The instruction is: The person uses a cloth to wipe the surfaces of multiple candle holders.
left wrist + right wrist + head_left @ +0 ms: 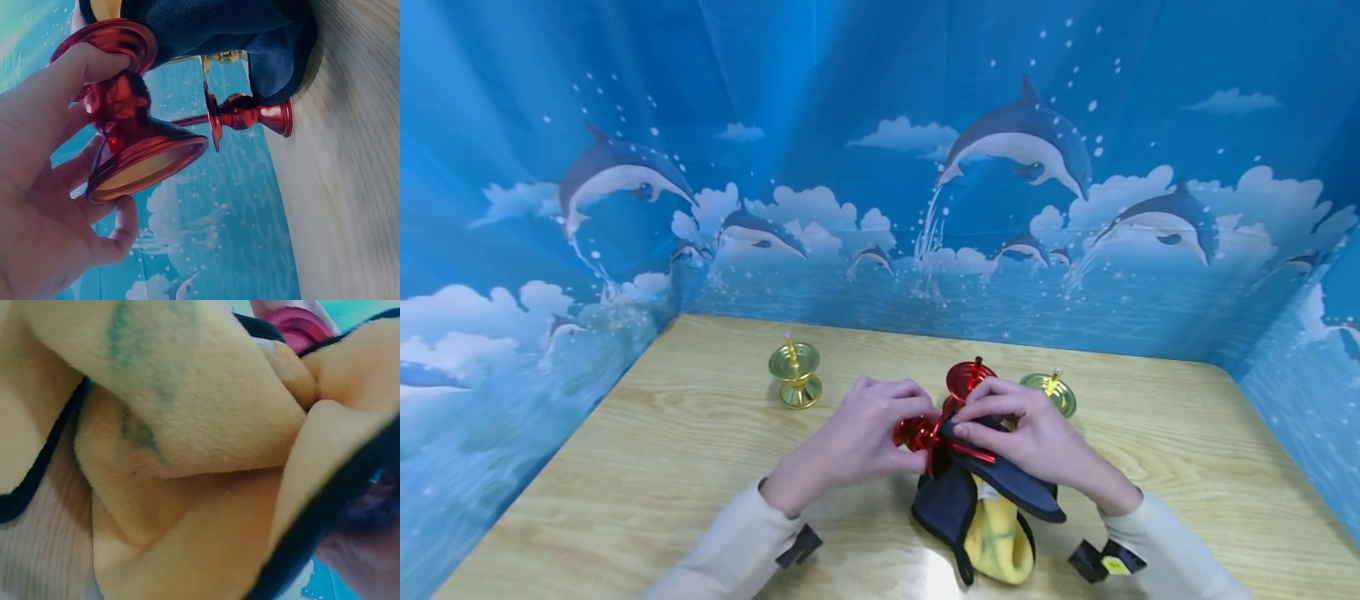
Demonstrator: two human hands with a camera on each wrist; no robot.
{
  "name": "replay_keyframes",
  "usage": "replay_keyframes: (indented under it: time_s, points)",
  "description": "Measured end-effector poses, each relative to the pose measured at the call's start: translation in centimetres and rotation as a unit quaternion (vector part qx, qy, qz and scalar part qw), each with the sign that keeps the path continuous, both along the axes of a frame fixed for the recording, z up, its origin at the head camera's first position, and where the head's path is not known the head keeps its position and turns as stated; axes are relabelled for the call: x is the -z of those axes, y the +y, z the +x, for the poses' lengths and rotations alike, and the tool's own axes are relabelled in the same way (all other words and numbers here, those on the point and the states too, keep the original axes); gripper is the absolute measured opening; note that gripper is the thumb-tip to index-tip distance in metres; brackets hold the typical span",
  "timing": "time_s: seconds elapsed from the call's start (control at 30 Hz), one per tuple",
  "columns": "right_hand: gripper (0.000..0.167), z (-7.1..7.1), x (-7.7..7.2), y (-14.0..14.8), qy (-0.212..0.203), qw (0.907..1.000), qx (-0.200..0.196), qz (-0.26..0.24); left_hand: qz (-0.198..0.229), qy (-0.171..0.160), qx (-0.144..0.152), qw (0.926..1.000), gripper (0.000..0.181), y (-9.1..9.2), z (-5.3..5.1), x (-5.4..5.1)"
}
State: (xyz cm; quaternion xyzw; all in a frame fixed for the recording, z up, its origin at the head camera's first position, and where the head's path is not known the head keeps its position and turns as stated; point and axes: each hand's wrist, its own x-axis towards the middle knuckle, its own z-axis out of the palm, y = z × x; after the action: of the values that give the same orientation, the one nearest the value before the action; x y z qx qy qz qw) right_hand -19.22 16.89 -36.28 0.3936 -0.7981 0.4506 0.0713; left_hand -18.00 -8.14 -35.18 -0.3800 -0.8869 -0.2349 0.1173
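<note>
My left hand (872, 433) grips a red metallic candle holder (917, 433) lying sideways, its hollow base (147, 175) facing the left wrist camera. My right hand (1026, 425) pinches a dark cloth (1015, 483) with a yellow inner side (1000, 542) against the holder's dish and spike. Folds of the yellow side (206, 419) fill most of the right wrist view, hiding most of that hand. Just behind the hands stands a second red holder (967, 379), upright.
A gold candle holder (800, 387) stands at the back left of the wooden table (700, 450). Another gold holder (1060, 400) is behind my right hand, partly covered by it. A blue dolphin-print curtain (850, 167) hangs along the table's back and sides.
</note>
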Motion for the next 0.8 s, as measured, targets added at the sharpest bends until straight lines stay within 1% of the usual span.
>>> replay_keyframes:
  time_s: [0.07, 0.17, 0.3, 0.37, 0.47, 0.57, 0.63, 0.7, 0.8]
  points:
    - [0.021, 0.0, -0.1, 0.1, -0.017, 0.9998, -0.011, 0.002, -0.013, -0.007, -0.001, 0.9999, 0.031, 0.2, 0.1, -0.1]
    - [0.019, 0.1, -0.3, 0.2, -0.03, 0.9992, -0.024, 0.006, -0.025, -0.02, -0.002, 0.9995, 0.033, 0.4, 0.3, -0.3]
    - [0.018, 0.3, -0.6, 0.3, -0.026, 0.9988, -0.037, 0.019, -0.03, -0.029, 0.002, 0.9991, 0.034, 0.5, 0.2, -0.2]
    - [0.018, 0.5, -0.7, 0.4, -0.016, 0.9986, -0.039, 0.033, -0.027, -0.035, 0.005, 0.999, 0.034, 0.5, 0.1, -0.1]
    - [0.02, 0.8, -0.9, 0.6, 0.003, 0.9972, -0.038, 0.064, -0.006, -0.057, 0.012, 0.9983, 0.033, 0.5, -0.1, 0.3]
    - [0.029, 1.2, -1.2, 0.8, 0.026, 0.994, -0.027, 0.103, 0.019, -0.086, 0.012, 0.9961, 0.032, 0.5, -0.3, 0.5]
    - [0.034, 1.3, -1.4, 0.9, 0.046, 0.9915, -0.017, 0.121, 0.028, -0.094, 0.01, 0.9951, 0.031, 0.5, -0.4, 0.6]
    - [0.036, 1.3, -1.4, 0.9, 0.063, 0.9904, -0.007, 0.123, 0.03, -0.095, 0.007, 0.995, 0.031, 0.6, -0.4, 0.6]
    - [0.034, 1.2, -1.2, 0.9, 0.077, 0.9921, -0.001, 0.099, 0.031, -0.097, 0.0, 0.9948, 0.03, 0.7, -0.4, 0.5]
